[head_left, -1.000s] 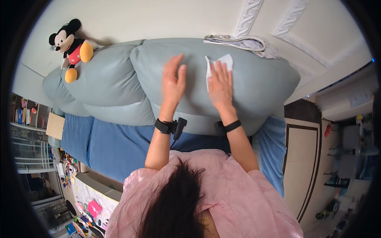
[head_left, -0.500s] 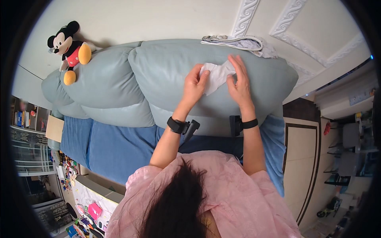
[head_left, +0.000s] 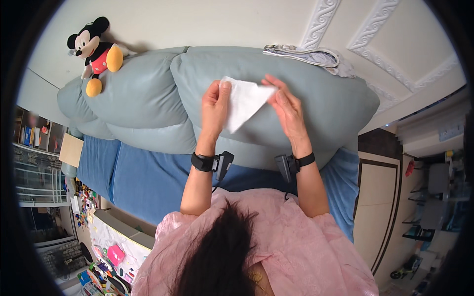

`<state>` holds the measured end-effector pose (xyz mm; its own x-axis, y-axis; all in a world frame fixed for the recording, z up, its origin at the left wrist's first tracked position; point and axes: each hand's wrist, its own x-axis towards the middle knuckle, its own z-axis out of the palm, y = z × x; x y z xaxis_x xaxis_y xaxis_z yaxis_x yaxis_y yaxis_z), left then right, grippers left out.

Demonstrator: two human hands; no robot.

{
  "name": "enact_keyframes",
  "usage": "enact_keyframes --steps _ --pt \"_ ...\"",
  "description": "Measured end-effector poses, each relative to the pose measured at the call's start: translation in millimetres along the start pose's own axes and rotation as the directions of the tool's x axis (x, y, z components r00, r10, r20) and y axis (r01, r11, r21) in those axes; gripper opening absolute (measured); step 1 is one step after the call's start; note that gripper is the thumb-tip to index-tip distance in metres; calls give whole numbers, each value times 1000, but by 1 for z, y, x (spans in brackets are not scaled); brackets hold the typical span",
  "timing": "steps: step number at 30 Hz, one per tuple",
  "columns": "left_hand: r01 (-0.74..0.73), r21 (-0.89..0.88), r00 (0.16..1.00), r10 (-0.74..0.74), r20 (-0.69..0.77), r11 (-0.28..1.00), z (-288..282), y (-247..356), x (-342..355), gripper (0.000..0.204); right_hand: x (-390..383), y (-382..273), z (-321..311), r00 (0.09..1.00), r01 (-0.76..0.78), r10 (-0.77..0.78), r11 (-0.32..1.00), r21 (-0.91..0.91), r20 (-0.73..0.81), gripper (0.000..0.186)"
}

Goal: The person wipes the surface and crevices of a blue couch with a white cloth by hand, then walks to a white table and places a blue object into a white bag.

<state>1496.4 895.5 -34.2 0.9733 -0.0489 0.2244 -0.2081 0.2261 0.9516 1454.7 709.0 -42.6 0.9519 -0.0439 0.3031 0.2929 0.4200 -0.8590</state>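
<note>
A thin white tissue (head_left: 243,101) is stretched between my two hands, in front of the grey-green leather sofa back (head_left: 168,98). My left hand (head_left: 215,106) pinches its left edge, thumb on top. At the tissue's right corner, the fingers of my right hand (head_left: 285,106) are closed on it and a little blurred. The lower part of the tissue hangs down to a point. Each wrist wears a black strap with a dark device.
A mouse plush toy (head_left: 96,54) sits on the sofa top at the left. Folded pale cloth (head_left: 313,56) lies on the top edge at the right. Blue covers (head_left: 143,177) spread over the seat. A table (head_left: 116,232) with toys stands at the lower left.
Both hands have shifted, the left one to the left and the right slightly left. The tissue, crumpled before, is now spread wider and flatter between them.
</note>
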Motion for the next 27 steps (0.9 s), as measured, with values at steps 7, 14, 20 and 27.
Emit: enact_keyframes --steps 7,14,20,27 --pt "53 -158 998 -58 -30 986 14 -4 -1 27 1 -8 27 988 -68 95 976 -207 122 47" --pt "-19 111 995 30 -99 994 4 7 6 27 7 -18 8 971 -153 236 694 -703 22 37" --pt "-108 268 975 155 -160 957 -20 1 20 27 9 -15 0 971 155 34 663 -732 236 34" --pt "29 562 925 192 -329 827 -30 7 49 29 45 13 8 979 -99 -25 807 -582 -201 24"
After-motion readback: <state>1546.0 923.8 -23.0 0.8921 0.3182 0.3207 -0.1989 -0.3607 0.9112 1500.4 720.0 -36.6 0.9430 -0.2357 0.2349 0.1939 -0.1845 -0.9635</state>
